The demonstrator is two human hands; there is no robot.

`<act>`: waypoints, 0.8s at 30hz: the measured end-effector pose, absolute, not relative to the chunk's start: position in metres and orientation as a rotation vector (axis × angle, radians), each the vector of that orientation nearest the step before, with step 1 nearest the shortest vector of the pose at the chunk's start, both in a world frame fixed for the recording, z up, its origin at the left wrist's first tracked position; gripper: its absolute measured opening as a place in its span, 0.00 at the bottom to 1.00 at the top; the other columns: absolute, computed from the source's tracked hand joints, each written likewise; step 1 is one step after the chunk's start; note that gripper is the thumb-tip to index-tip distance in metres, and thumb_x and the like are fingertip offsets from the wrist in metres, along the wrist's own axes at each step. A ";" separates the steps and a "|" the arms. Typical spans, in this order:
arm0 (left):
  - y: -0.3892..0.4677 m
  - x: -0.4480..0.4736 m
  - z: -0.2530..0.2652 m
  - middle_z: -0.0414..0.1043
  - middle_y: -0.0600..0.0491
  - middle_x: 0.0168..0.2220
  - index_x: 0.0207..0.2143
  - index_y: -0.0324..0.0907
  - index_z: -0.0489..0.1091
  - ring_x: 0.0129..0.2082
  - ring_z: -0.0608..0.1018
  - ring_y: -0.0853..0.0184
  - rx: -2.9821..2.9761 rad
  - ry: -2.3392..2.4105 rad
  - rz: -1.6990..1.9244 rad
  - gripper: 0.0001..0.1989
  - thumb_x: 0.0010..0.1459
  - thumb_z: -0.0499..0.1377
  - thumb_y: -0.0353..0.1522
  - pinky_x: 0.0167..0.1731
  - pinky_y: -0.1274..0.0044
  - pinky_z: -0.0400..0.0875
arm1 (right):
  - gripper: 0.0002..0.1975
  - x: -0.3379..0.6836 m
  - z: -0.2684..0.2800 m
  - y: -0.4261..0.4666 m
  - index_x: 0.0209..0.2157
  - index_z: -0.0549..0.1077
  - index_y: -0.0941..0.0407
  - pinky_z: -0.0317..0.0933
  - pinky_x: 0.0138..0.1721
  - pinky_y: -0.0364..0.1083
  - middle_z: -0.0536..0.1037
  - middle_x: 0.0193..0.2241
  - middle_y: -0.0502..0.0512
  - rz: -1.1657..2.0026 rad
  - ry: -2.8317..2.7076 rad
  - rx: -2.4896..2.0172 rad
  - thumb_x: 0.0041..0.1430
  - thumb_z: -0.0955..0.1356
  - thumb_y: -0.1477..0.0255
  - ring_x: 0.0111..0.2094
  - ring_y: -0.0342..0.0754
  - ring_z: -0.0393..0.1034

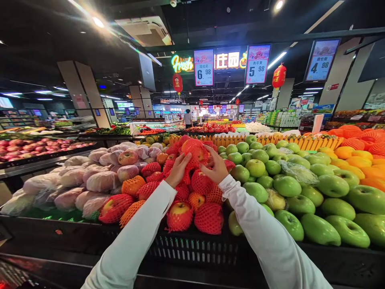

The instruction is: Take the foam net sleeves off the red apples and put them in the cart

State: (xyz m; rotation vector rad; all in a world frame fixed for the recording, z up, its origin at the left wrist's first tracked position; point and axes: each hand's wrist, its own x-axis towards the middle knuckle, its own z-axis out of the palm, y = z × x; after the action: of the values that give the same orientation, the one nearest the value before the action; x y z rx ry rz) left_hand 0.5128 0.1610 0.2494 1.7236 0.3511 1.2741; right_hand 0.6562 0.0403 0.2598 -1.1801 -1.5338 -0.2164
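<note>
An apple in a red foam net (195,151) is between my hands, above the middle of the heap. My left hand (180,169) grips its left side, fingers pressed to the net. From the right, my right hand (215,165) curves round it, thumb low and fingers near its top. Beneath them lie more netted apples (202,182), some in red nets and some in orange. One red-netted apple (179,216) rests near the front edge of the black crate (192,249). The fruit directly behind my hands is partly hidden.
Bagged pinkish fruit (102,180) fills the left side. Loose green apples (287,186) lie to the right, with oranges (345,152) beyond. A small yellow fence (315,143) runs behind. Price screens (203,68) hang overhead. A person (188,119) stands far back.
</note>
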 end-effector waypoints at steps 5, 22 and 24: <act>0.142 0.509 0.263 0.78 0.42 0.52 0.48 0.38 0.75 0.55 0.77 0.51 1.875 0.306 1.261 0.35 0.50 0.66 0.58 0.59 0.62 0.69 | 0.42 0.664 0.255 0.050 0.62 0.68 0.59 0.76 0.39 0.52 0.79 0.51 0.64 -0.227 -1.448 -1.291 0.44 0.77 0.66 0.36 0.51 0.76; 0.145 0.505 0.255 0.77 0.46 0.54 0.50 0.42 0.75 0.57 0.76 0.49 1.737 0.256 1.146 0.34 0.46 0.67 0.54 0.59 0.61 0.70 | 0.39 0.656 0.263 0.037 0.62 0.66 0.56 0.72 0.56 0.53 0.73 0.61 0.62 -0.199 -1.678 -1.057 0.46 0.72 0.74 0.58 0.55 0.72; 0.146 0.508 0.256 0.80 0.45 0.47 0.43 0.40 0.76 0.52 0.78 0.50 1.757 0.289 1.237 0.29 0.47 0.66 0.52 0.57 0.60 0.71 | 0.40 0.656 0.263 0.039 0.64 0.65 0.56 0.65 0.64 0.57 0.70 0.64 0.62 -0.234 -1.733 -1.050 0.47 0.70 0.77 0.65 0.56 0.66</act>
State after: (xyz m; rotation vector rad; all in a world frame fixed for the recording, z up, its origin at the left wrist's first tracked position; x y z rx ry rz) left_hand 0.5080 0.1456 0.2557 1.7573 0.2885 1.2367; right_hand 0.6557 0.0387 0.2635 -1.0499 -1.7334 -0.2342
